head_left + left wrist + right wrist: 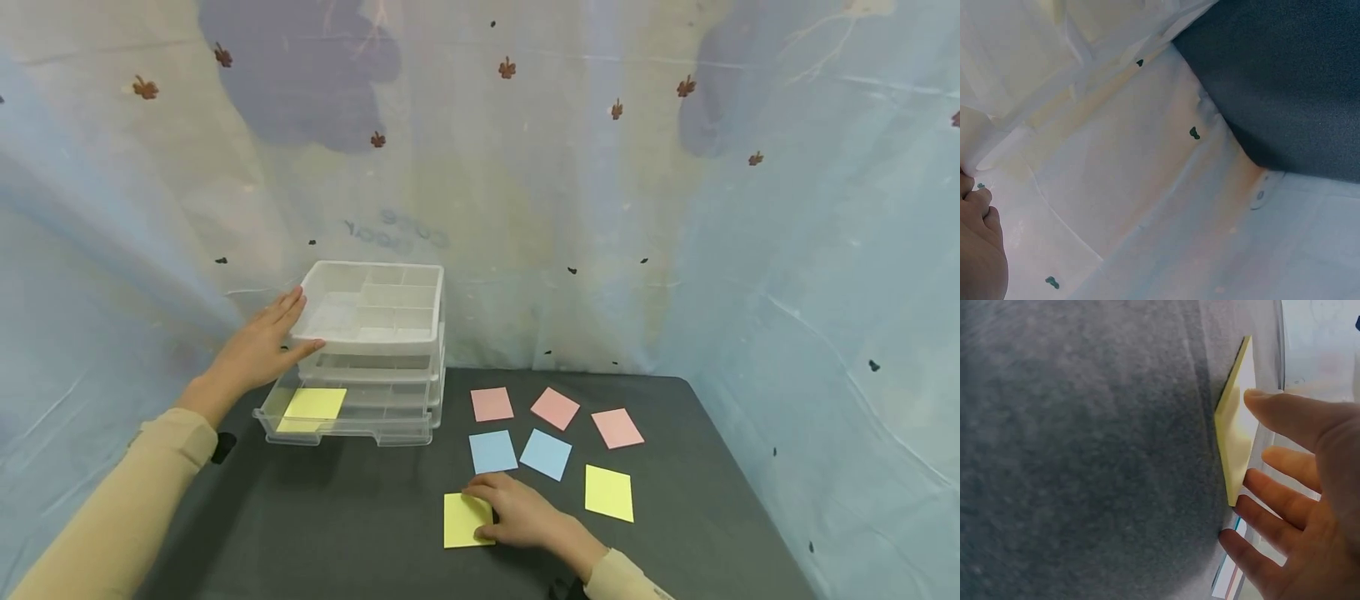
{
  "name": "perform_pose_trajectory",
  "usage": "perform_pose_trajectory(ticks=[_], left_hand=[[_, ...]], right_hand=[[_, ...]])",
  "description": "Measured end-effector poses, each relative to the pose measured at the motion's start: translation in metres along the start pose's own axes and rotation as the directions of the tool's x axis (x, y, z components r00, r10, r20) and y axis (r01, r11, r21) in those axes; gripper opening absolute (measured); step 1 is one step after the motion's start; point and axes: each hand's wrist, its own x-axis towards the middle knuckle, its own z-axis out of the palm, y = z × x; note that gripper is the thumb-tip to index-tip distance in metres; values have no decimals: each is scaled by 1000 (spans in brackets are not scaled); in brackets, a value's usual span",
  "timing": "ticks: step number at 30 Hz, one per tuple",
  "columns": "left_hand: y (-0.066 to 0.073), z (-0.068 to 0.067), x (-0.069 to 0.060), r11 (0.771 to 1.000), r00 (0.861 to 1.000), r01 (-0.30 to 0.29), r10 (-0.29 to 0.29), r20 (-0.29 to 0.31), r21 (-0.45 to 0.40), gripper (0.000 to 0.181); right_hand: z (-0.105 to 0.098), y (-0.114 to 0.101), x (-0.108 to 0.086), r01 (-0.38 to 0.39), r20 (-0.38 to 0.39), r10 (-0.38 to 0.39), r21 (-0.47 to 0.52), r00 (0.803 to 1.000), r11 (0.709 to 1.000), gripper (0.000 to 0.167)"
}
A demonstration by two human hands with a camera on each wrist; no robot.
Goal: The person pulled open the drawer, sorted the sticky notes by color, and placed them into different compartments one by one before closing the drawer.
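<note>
My left hand (258, 346) rests against the left side of a clear plastic drawer organizer (401, 342), its fingers extended along the top tray and the thumb at the front edge. Only part of that hand (982, 244) shows in the left wrist view. The bottom drawer (405, 433) is pulled out, with a yellow sticky note pad (313, 407) inside. Near the table's front, my right hand (525, 512) is over another yellow sticky note pad (461, 525) lying flat. In the right wrist view, the thumb overlaps this pad (1235, 434) and the loosely extended fingers are spread beside it.
Three pink sticky note pads, one of them nearest the organizer (492, 405), form a back row. Two blue pads (492, 452) lie in front of them. One more yellow pad (609, 493) is at the right. A patterned curtain (525, 208) surrounds the dark table (337, 525).
</note>
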Motion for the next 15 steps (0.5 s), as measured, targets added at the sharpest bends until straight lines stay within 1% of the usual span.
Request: perform_pose_trajectory(ticks=[4, 9, 15], left_hand=[[-1, 0, 0, 1000, 1000, 11, -11, 4, -12, 98], [-1, -1, 2, 1000, 1000, 24, -24, 9, -14, 97], [2, -1, 1, 1000, 1000, 24, -24, 3, 0, 97]], right_hand=[[1, 0, -2, 13, -5, -13, -13, 1000, 1000, 55], [2, -2, -3, 26, -32, -27, -29, 999, 999, 51], [4, -3, -5, 25, -66, -25, 1, 998, 1000, 51]])
